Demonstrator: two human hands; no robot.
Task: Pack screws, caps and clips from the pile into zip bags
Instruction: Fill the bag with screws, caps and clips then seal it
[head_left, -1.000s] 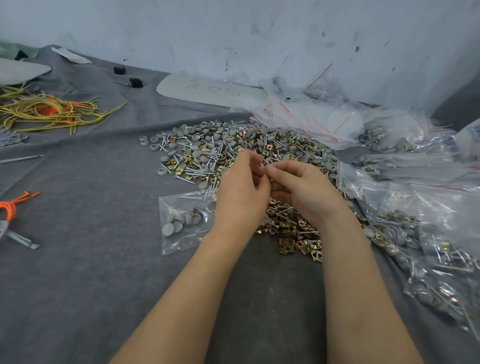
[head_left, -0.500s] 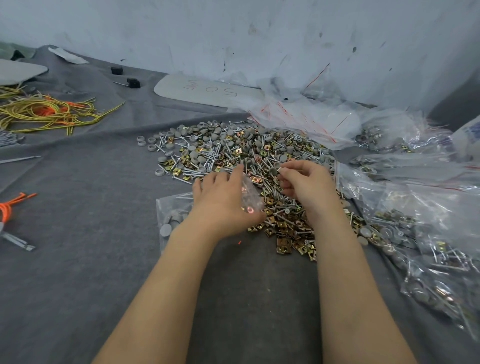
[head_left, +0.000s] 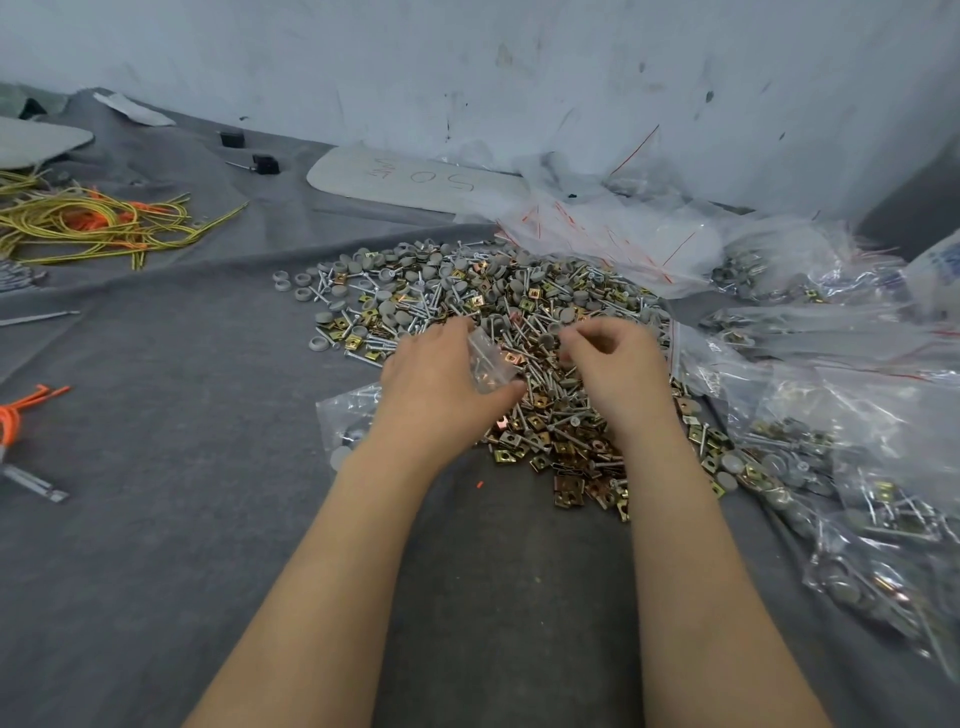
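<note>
Where the hands met fingertip to fingertip above the pile (head_left: 498, 291) a second ago, they're now apart and down on it: left hand (head_left: 441, 389) pinches a small clear zip bag (head_left: 488, 364) between thumb and fingers, right hand (head_left: 615, 364) curls over the screws, blurred, can't tell if it grips any. Probably bag ready, filling next. Pile mixes slim shiny screws, dull grey round caps and brassy square clips on the grey cloth-covered table (head_left: 156, 519); crinkly filled bags (head_left: 841, 478) lie right.
</note>
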